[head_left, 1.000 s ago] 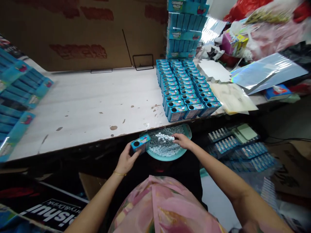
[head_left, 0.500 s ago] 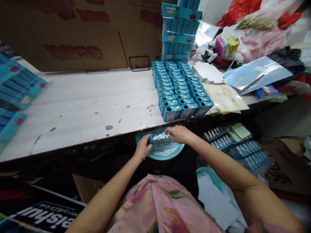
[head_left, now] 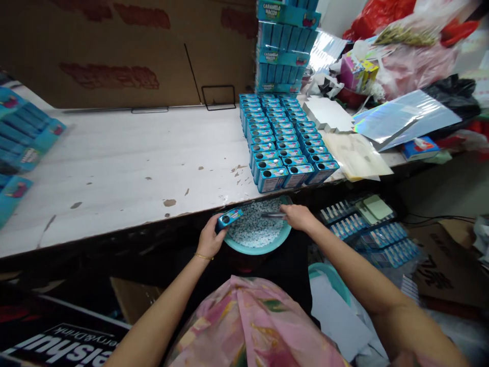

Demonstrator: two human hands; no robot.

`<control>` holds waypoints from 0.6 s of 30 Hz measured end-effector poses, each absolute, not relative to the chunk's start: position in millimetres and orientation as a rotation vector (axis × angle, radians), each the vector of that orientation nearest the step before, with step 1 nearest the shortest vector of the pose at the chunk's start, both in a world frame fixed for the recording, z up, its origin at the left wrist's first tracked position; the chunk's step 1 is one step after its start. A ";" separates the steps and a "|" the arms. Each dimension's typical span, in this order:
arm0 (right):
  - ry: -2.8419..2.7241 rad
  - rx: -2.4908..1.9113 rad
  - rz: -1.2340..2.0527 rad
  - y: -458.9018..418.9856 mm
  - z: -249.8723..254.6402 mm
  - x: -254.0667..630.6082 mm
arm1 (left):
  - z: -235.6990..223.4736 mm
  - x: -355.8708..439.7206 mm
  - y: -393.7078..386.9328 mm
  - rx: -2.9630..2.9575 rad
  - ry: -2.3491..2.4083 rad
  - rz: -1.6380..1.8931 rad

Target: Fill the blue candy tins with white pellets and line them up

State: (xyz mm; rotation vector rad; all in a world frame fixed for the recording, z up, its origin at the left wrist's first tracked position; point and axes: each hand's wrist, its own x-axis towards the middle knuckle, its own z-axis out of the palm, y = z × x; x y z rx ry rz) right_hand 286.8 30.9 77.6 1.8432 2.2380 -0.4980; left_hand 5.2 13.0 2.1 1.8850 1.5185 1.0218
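Note:
My left hand [head_left: 210, 237] is closed around a small blue tin [head_left: 231, 217], whose lettered top with a dark round opening faces up. The tin is over the left rim of a turquoise basin [head_left: 263, 250]. Many small white candies [head_left: 254, 229] fill the basin. In my right hand [head_left: 299, 217], closed at the basin's right side, is a narrow grey scoop [head_left: 272, 215] pointing left, low over the candies. Its far end is hard to make out. Above the basin, rows of similar blue tins [head_left: 273, 179] stand upright on the table; white candies show on some tops.
The white table [head_left: 153, 168] has its front edge just beyond the basin. Stacked blue display boxes [head_left: 286, 51] rise behind the tins, with more blue boxes [head_left: 28, 132] at left. White card sheets [head_left: 328, 113] and plastic bags [head_left: 408, 66] lie at right. Filled trays [head_left: 389, 244] sit below.
The heap of white candies beside the tin is gone. My left hand has moved left with the tin, now showing its top; my right hand has moved right and the grey scoop shows.

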 end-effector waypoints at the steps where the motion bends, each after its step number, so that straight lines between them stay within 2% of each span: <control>1: 2.162 1.896 -0.579 33.1 58.6 284.5 | 2.5 0.7 10.5 1.852 1.541 1.043; 5: 2.143 1.938 -0.753 41.8 -9.1 238.1 | 3.1 -9.0 2.0 1.755 1.597 1.086; 9: 2.170 1.963 -0.965 49.9 -41.1 198.1 | 4.1 -12.2 -2.2 1.679 1.616 1.098; 13: 2.287 1.943 -1.144 51.9 -41.4 213.4 | 3.1 -16.3 -2.7 1.644 1.610 1.121; 18: 2.491 1.882 -1.437 42.2 -5.3 261.0 | -0.8 -15.3 0.5 1.677 1.596 1.136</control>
